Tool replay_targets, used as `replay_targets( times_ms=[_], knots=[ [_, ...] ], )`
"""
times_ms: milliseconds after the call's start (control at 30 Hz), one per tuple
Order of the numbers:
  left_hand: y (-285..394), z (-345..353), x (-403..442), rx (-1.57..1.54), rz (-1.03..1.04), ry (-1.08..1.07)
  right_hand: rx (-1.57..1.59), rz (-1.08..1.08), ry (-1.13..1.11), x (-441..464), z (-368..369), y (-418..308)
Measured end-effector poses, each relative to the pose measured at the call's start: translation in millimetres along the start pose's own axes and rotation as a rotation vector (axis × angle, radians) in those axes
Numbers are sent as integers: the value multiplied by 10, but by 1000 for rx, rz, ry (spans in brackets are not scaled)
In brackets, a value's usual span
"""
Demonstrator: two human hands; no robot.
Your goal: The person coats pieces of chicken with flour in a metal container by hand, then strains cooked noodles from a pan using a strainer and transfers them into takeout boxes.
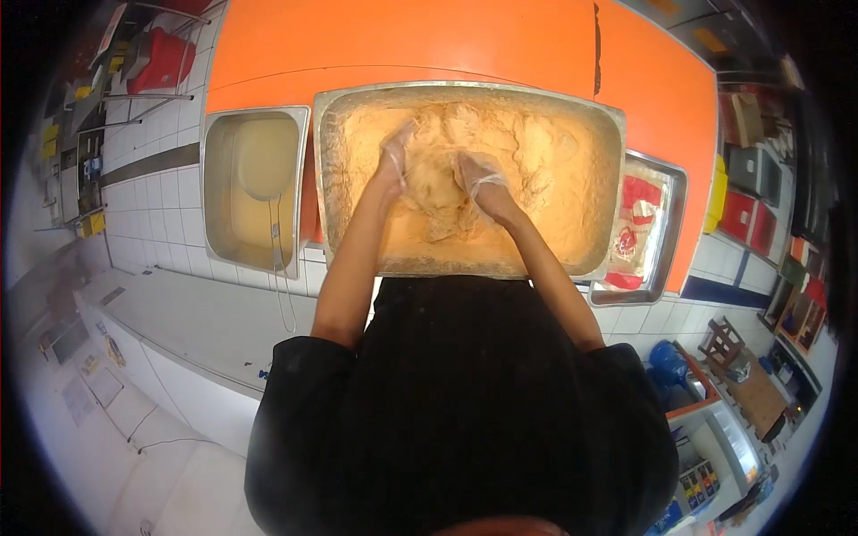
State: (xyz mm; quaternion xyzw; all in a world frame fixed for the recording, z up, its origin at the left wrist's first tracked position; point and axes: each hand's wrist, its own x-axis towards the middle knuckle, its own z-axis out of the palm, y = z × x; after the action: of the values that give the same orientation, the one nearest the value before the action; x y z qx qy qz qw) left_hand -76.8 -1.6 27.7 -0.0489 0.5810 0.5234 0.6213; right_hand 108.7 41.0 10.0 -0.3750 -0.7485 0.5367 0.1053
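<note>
- Left hand (394, 161), in the pan (469, 87): fingers outstretched beside the heap (435, 192); I cannot tell if it grips anything.
- Right hand (481, 174) (clear-gloved): across the heap, its grip hidden.
- Heap: between the hands, amid what looks like flour (572, 214).
- Sieve (265, 159): in the tub (301, 113).

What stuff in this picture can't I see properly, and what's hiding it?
All in the head view:
Lump between the left hand and right hand: powder-coated and blurred, so I can't tell what it is.
Floor of the big metal tray: mostly covered by orange-looking powder.
Left side of the smaller tray: behind the big one.
Orange counter: cut off by the top edge.
</note>
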Motion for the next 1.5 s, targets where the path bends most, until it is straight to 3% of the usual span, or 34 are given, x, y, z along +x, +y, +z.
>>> replay_targets(
  times_ms=[33, 100, 200, 233, 267, 333, 367, 467, 500, 567, 633, 733, 767, 867, 900, 1000, 1100, 1167, 1233, 1300, 1367, 1433, 1500],
  knots=[
    [54, -95, -79, -52, -32, -91, -229, 55, -103, 47, -140, -166],
    [79, -233, -77, 211, 164, 49, -685, 156, -301, 264, -419, -484],
    [-268, -782, 554, 478, 477, 124, -912, 333, -232, 529, -412, -103],
    [-384, -912, 741, 541, 586, 130, -915, 169, 76, 594, -194, 283],
    [-361, -797, 713, 354, 556, 134, -906, -7, 376, 657, 22, 671],
    [-218, -323, 532, -14, 485, 134, -1087, -165, 497, 732, 277, 655],
    [-133, -152, 440, 193, 456, 115, -1220, -109, 286, 713, 236, 414],
    [-31, 66, 345, 560, 361, 57, -471, -39, 66, 615, 81, 84],
    [-60, -61, 438, 513, 333, 43, 29, -68, 121, 560, 32, 185],
    [-108, -288, 629, 458, 388, 16, -446, -5, 54, 526, -158, 364],
    [-186, -476, 679, 447, 537, -9, -414, 231, -20, 497, -279, 117],
    [-314, -368, 486, 1100, 831, -182, -634, -106, -283, 381, -133, 13],
    [-427, -347, 415, 986, 578, -181, -428, -214, -29, 170, 74, 120],
    [-78, -236, -150, 1385, 428, -345, -277, -50, -358, 27, -192, -269],
    [-417, -669, 60, 1329, 705, -238, -301, 2, -353, -79, -271, -298],
    [2, -533, -575, 1659, 476, -79, -702, 211, -574, -162, -597, -655],
    [-36, -452, -797, 1897, 235, 236, -738, 456, -321, -342, -395, -108],
    [-581, -999, -383, 2015, 530, 34, -714, 295, -439, -382, -257, 23],
    [-672, -1034, -301, 1911, 685, -91, -534, 269, -473, -367, -245, -74],
    [-694, -893, -218, 1618, 693, -124, -253, 330, -388, -298, -235, -157],
    [-747, -630, -249, 781, 299, 41, -77, 302, -249, -228, -125, -155],
    [-760, -649, -178, 327, 120, 56, 89, 202, -96, -155, -12, 14],
    [-641, -794, 28, 272, 152, -64, 307, 76, 59, -67, 16, 216]
  ],
)
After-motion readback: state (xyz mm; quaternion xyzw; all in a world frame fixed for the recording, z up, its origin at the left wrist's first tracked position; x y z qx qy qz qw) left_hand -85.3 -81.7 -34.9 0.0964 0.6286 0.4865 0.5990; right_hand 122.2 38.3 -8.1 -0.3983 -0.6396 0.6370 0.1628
